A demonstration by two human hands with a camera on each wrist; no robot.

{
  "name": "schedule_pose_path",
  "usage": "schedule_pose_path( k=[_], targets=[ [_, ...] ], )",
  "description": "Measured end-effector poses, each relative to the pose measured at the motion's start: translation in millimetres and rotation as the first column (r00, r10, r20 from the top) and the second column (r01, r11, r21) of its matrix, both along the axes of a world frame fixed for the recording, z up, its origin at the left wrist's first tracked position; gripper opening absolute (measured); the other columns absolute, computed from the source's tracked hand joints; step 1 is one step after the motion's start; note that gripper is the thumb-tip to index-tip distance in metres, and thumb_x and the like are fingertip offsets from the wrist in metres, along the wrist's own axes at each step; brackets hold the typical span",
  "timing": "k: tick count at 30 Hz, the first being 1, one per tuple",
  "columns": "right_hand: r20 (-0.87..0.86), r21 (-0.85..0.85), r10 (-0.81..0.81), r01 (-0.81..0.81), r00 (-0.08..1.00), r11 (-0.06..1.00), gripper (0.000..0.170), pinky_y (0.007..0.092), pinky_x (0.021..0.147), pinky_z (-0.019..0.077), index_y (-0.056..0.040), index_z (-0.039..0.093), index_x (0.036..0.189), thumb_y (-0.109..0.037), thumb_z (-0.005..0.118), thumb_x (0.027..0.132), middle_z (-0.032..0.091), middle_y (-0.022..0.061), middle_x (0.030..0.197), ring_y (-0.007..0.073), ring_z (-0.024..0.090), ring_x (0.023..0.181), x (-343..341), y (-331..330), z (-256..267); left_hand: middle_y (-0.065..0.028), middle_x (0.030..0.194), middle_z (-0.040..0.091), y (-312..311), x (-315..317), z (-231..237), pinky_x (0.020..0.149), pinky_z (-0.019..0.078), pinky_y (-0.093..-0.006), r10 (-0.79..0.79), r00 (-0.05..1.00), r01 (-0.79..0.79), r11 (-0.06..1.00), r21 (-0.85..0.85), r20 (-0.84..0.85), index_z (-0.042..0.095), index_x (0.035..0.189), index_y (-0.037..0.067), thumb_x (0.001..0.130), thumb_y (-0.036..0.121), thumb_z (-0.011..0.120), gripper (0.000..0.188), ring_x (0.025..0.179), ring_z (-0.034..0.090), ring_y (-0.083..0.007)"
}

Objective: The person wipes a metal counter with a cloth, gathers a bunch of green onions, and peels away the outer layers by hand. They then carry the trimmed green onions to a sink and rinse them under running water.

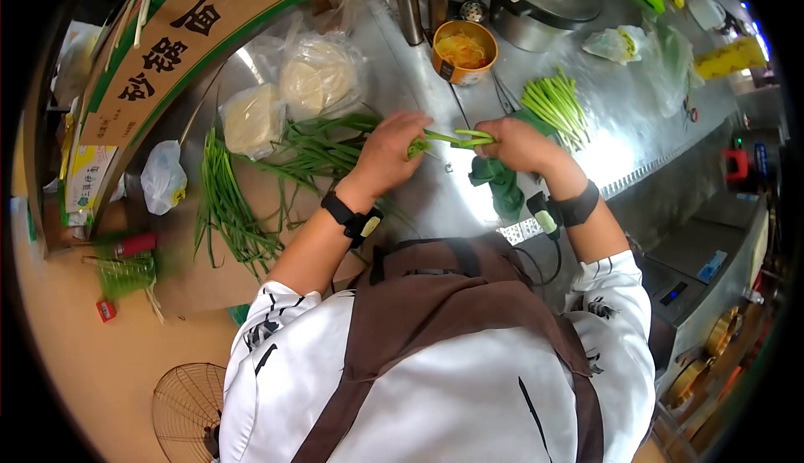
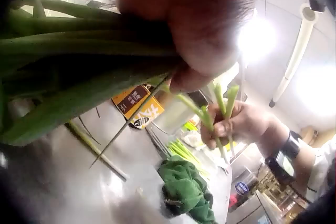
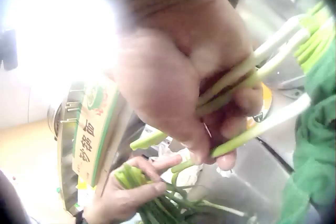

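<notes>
The left hand (image 1: 391, 151) grips a bunch of long green stalks (image 2: 79, 71), whose leaves trail over the counter to the left. The right hand (image 1: 519, 144) pinches a few pale green stalks (image 3: 262, 129) between thumb and fingers, with the white ends pointing away from the left hand. Between the two hands the stalks (image 1: 452, 139) nearly meet. A green cloth (image 2: 184, 187) lies just below the right hand, and a pile of trimmed pale stalks (image 1: 556, 107) lies beyond it.
Loose green stalks (image 1: 230, 203) spread over the left side. Bagged pale rounds (image 1: 318, 82), an orange tub (image 1: 465, 52), a lidded pot (image 1: 544, 10) and plastic bags (image 1: 615, 44) stand farther back. A printed carton (image 1: 159, 61) is at the far left.
</notes>
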State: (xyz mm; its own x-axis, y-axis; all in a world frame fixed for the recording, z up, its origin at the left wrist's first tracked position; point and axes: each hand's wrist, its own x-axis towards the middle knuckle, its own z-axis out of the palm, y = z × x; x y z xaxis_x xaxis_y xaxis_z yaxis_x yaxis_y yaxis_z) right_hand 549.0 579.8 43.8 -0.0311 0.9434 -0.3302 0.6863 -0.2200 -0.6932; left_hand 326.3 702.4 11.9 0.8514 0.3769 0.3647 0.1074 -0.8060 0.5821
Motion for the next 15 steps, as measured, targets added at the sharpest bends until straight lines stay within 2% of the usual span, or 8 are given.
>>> schedule_pose_path(
  k=[1, 3, 7, 9, 11, 13, 14, 15],
  targets=[
    [-0.096, -0.027, 0.008, -0.010, 0.995, 1.000, 0.015, 0.0385, 0.069, 0.0451, -0.0043, 0.060, 0.092, -0.017, 0.064, 0.083, 0.063, 0.0163, 0.080, 0.0323, 0.059, 0.076, -1.8, -2.8, 4.8, -0.0119, 0.107, 0.063, -1.1, 0.6, -3.9, 0.090, 0.0463, -0.0391, -0.009, 1.000, 0.009, 1.000, -0.002, 0.005, 0.053, 0.089, 0.004, 0.073, 0.002, 0.064, 0.020, 0.106, 0.057, -0.0326],
    [-0.120, -0.005, 0.009, -0.009, 0.993, 1.000, 0.015, 0.0412, 0.069, 0.0454, -0.0052, 0.061, 0.092, -0.017, 0.061, 0.084, 0.063, 0.0158, 0.078, 0.0346, 0.059, 0.076, -5.6, -9.3, 3.0, -0.0143, 0.094, 0.062, -3.7, -2.5, -7.9, 0.081, 0.0480, -0.0395, -0.063, 0.989, 0.055, 0.996, -0.069, -0.135, 0.059, 0.103, 0.005, 0.070, 0.001, 0.064, 0.034, 0.094, 0.059, -0.0338],
    [-0.068, 0.101, -0.002, 0.009, 0.998, 0.995, 0.014, 0.0416, 0.067, 0.0445, -0.0037, 0.057, 0.089, -0.017, 0.061, 0.085, 0.060, 0.0163, 0.073, 0.0338, 0.058, 0.072, -18.8, -20.9, -11.3, -0.0135, 0.090, 0.061, -9.6, -8.1, -2.0, 0.076, 0.0480, -0.0405, -0.022, 0.980, 0.004, 0.996, -0.094, -0.196, 0.058, 0.098, 0.005, 0.070, 0.002, 0.065, 0.029, 0.087, 0.059, -0.0339],
    [-0.197, -0.005, -0.116, 0.117, 0.973, 0.993, 0.012, 0.0407, 0.065, 0.0444, -0.0034, 0.056, 0.090, -0.014, 0.059, 0.086, 0.060, 0.0162, 0.071, 0.0331, 0.058, 0.069, -28.6, -25.5, -13.5, -0.0138, 0.087, 0.061, -9.4, -12.6, 3.1, 0.073, 0.0482, -0.0400, -0.056, 0.998, 0.053, 0.995, -0.080, -0.041, 0.058, 0.096, 0.004, 0.070, 0.004, 0.067, 0.028, 0.084, 0.059, -0.0340],
    [-0.269, 0.008, -0.116, 0.123, 0.956, 0.992, 0.010, 0.0391, 0.062, 0.0434, -0.0025, 0.054, 0.090, -0.012, 0.057, 0.088, 0.058, 0.0142, 0.066, 0.0303, 0.055, 0.064, -37.7, -26.7, -9.1, -0.0142, 0.087, 0.061, -5.1, -22.7, 6.5, 0.073, 0.0485, -0.0397, -0.061, 0.998, 0.058, 0.994, -0.093, -0.030, 0.059, 0.094, 0.004, 0.070, 0.004, 0.067, 0.026, 0.084, 0.059, -0.0340],
    [-0.384, -0.003, -0.105, 0.113, 0.917, 0.994, 0.009, 0.0310, 0.063, 0.0426, -0.0019, 0.053, 0.095, -0.010, 0.054, 0.091, 0.054, 0.0070, 0.071, 0.0173, 0.050, 0.067, -42.9, -23.9, -16.3, -0.0145, 0.087, 0.061, -0.9, -32.4, 11.5, 0.073, 0.0487, -0.0394, -0.065, 0.998, 0.063, 0.992, -0.105, -0.017, 0.060, 0.093, 0.004, 0.070, 0.005, 0.067, 0.024, 0.083, 0.059, -0.0341],
    [-0.428, 0.073, -0.104, 0.148, 0.898, 0.986, 0.013, 0.0368, 0.062, 0.0418, -0.0018, 0.051, 0.091, -0.014, 0.055, 0.090, 0.054, 0.0127, 0.068, 0.0252, 0.051, 0.065, -48.0, -20.4, -19.5, -0.0149, 0.087, 0.061, -0.9, -37.3, 15.1, 0.073, 0.0489, -0.0388, -0.009, 0.999, 0.013, 0.995, -0.096, 0.043, 0.060, 0.091, 0.003, 0.070, 0.005, 0.067, 0.021, 0.082, 0.059, -0.0343],
    [-0.427, 0.072, -0.100, 0.144, 0.899, 0.987, 0.013, 0.0368, 0.062, 0.0418, -0.0018, 0.051, 0.091, -0.014, 0.055, 0.090, 0.054, 0.0127, 0.068, 0.0252, 0.051, 0.065, -53.2, -16.2, -15.3, -0.0153, 0.086, 0.061, -1.4, -42.4, 19.9, 0.073, 0.0490, -0.0382, 0.047, 0.994, -0.038, 0.995, -0.090, 0.103, 0.061, 0.089, 0.003, 0.070, 0.004, 0.066, 0.019, 0.081, 0.059, -0.0345]
  ],
)
